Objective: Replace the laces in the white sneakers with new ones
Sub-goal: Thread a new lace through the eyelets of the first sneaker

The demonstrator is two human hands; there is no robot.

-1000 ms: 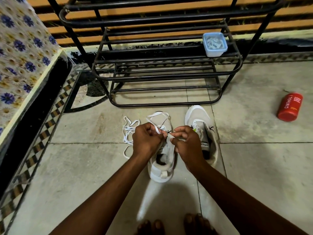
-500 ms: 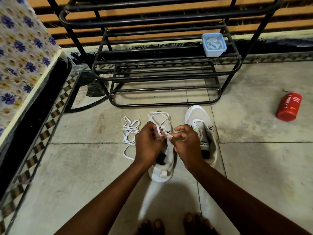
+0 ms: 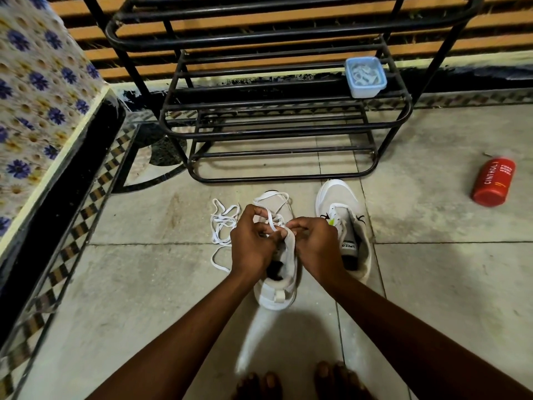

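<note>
Two hands' fingers point(image 3: 261, 226) pinch white lace point(image 3: 269, 219) above tiled floor point(image 3: 144, 284) (black rack point(image 3: 259, 111) behind)

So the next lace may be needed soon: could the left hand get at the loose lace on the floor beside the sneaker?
Probably yes: the loose lace lies on open floor just beside the left hand, nothing between, though that hand now pinches another lace.

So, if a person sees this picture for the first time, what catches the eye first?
First, the left hand and right hand at the centre, pinching a white lace over a white sneaker on the tiled floor. Its partner sneaker stands just to the right, and a loose lace lies to the left. Then the red bottle lying far right, and the black rack behind.
</note>
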